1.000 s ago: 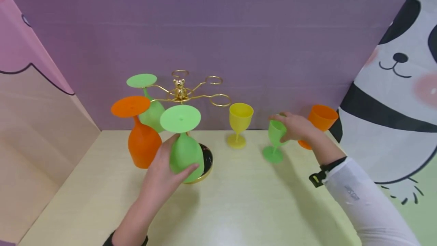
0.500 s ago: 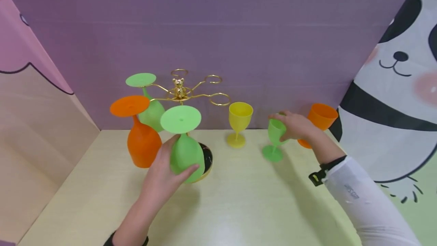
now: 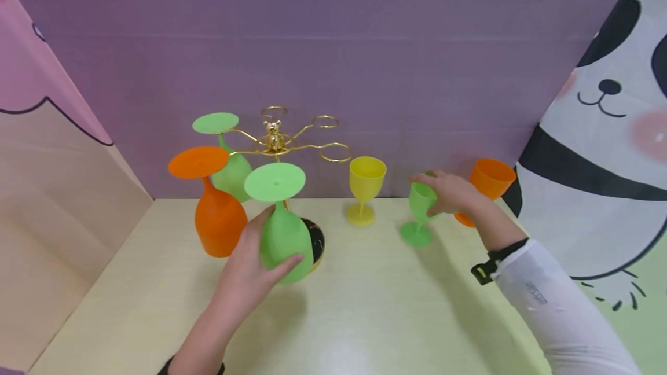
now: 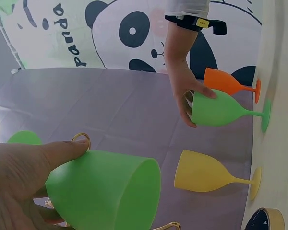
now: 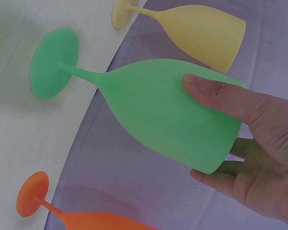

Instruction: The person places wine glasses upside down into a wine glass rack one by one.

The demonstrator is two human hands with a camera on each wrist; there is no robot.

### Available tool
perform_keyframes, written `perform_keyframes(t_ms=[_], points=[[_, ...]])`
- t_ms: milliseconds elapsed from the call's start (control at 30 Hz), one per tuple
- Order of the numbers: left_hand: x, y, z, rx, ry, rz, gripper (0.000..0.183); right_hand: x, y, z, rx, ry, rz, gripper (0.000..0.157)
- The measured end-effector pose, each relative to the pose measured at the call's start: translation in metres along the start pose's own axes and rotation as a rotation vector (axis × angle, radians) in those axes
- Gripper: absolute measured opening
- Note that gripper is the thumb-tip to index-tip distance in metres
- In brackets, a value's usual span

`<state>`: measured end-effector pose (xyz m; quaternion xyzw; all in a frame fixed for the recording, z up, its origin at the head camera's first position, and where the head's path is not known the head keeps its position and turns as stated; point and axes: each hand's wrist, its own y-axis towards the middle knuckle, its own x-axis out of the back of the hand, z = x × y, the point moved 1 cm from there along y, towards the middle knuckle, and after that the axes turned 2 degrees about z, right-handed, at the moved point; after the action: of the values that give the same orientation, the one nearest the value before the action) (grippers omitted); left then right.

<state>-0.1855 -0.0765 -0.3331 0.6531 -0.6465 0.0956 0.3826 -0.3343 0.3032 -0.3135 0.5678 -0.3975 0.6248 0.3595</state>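
My left hand (image 3: 250, 259) grips the bowl of an upside-down green goblet (image 3: 286, 242), its foot facing up, in front of the gold rack (image 3: 274, 142). In the left wrist view, the thumb lies along the bowl of this goblet (image 4: 105, 187) and its open rim faces right. At the right, my right hand (image 3: 453, 192) holds an upright green goblet (image 3: 421, 204) by the upper bowl, thumb on the near side and fingers behind. The right wrist view shows this goblet (image 5: 168, 110) with its foot at the tabletop.
An orange goblet (image 3: 219, 221) and another green goblet (image 3: 231, 175) hang upside down on the rack's left arms. The rack's round dark base (image 3: 316, 242) stands behind the held goblet. A yellow goblet (image 3: 367, 181) and an orange goblet (image 3: 492, 178) stand upright near the purple backdrop (image 3: 333, 74).
The green goblet in my left hand has dropped very slightly, toward me. My right hand and the green goblet it holds stay in place.
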Motion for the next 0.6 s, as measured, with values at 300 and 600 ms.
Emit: perform_keyframes(t_ms=[300, 600], points=[[0.0014, -0.0024, 0.0018, 0.004, 0.004, 0.003, 0.087, -0.0015, 0.0000, 0.0000, 0.003, 0.001, -0.004, 0.083], [0.0053, -0.0053, 0.0020, 0.023, -0.007, 0.011, 0.087, 0.0000, -0.0006, 0.0015, -0.003, -0.008, -0.005, 0.082]])
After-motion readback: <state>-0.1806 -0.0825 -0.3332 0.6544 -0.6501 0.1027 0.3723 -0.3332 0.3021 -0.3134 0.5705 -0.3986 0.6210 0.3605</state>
